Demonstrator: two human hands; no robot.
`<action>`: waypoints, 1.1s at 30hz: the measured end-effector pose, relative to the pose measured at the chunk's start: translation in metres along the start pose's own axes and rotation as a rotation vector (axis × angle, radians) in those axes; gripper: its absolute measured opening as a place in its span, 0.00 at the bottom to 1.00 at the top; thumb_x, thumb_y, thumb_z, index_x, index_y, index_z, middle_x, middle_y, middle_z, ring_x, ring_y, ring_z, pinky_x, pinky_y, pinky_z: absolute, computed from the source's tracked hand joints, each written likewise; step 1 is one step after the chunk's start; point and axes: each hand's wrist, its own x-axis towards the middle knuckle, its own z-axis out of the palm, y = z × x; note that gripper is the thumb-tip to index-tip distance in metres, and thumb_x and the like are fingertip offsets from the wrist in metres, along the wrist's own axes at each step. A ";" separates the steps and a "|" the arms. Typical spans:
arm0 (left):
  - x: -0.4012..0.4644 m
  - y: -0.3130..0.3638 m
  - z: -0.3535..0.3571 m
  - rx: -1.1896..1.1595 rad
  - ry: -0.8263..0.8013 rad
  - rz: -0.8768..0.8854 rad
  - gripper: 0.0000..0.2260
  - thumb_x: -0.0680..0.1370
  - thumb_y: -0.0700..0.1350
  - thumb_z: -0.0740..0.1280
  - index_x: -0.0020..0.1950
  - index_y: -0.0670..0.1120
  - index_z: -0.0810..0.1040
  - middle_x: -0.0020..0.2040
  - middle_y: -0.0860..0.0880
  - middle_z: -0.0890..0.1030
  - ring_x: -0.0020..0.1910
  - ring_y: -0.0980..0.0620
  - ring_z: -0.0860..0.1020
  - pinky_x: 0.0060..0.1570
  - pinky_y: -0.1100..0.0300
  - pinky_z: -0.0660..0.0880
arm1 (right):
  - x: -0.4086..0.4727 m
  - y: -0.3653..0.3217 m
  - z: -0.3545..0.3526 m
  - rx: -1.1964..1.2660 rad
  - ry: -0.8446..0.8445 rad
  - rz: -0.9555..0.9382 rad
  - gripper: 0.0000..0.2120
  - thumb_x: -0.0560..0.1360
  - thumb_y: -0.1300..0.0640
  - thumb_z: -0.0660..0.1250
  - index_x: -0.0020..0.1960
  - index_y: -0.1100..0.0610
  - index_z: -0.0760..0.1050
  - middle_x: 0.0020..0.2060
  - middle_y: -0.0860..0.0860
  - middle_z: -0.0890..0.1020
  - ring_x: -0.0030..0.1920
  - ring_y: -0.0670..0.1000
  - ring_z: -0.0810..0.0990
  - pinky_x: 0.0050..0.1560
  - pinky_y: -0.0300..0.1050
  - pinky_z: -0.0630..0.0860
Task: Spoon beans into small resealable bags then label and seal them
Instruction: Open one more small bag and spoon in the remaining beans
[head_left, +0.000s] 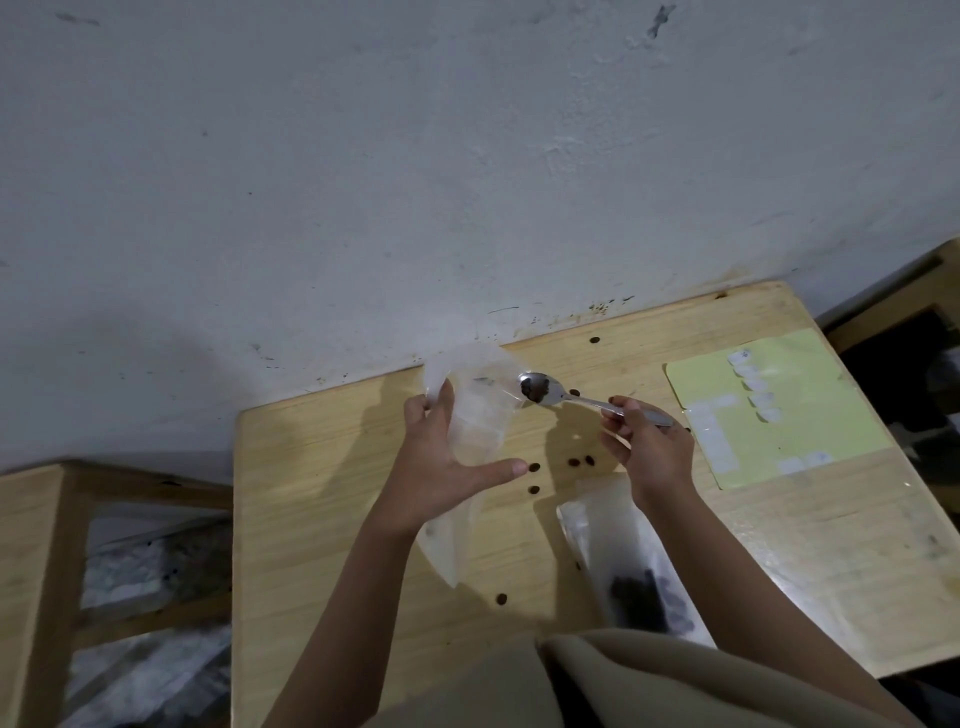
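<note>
Your two forearms are bare, with no sleeves, no watch and no bracelet on the wrists. Your left hand (441, 467) and your right hand (649, 447) wear no gloves and no rings that I can see. The fingernails are short. At the bottom edge, your beige garment (597, 680) shows, a plain smooth cloth with soft folds and no print.

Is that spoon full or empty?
Full: the spoon in the right hand carries dark beans in its bowl beside the bag.
</note>
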 end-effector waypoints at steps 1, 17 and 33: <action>0.000 -0.001 0.000 0.008 -0.005 0.005 0.58 0.55 0.66 0.75 0.78 0.54 0.50 0.66 0.58 0.53 0.67 0.59 0.59 0.63 0.65 0.59 | -0.002 -0.002 -0.001 -0.003 -0.007 -0.012 0.07 0.78 0.60 0.64 0.45 0.60 0.79 0.37 0.55 0.79 0.42 0.50 0.80 0.39 0.42 0.80; 0.000 -0.014 0.017 0.172 0.062 0.062 0.61 0.56 0.63 0.79 0.77 0.53 0.44 0.70 0.57 0.47 0.70 0.52 0.57 0.60 0.63 0.62 | -0.054 -0.041 0.010 -0.368 -0.365 -0.487 0.09 0.77 0.64 0.64 0.42 0.55 0.81 0.37 0.55 0.83 0.37 0.48 0.82 0.39 0.44 0.81; 0.010 -0.010 0.006 -0.030 0.038 -0.047 0.58 0.52 0.68 0.76 0.76 0.52 0.55 0.66 0.54 0.58 0.68 0.51 0.63 0.66 0.56 0.65 | -0.014 -0.001 0.053 -0.569 -0.099 -0.829 0.06 0.76 0.63 0.63 0.47 0.62 0.79 0.39 0.53 0.80 0.37 0.38 0.77 0.33 0.26 0.70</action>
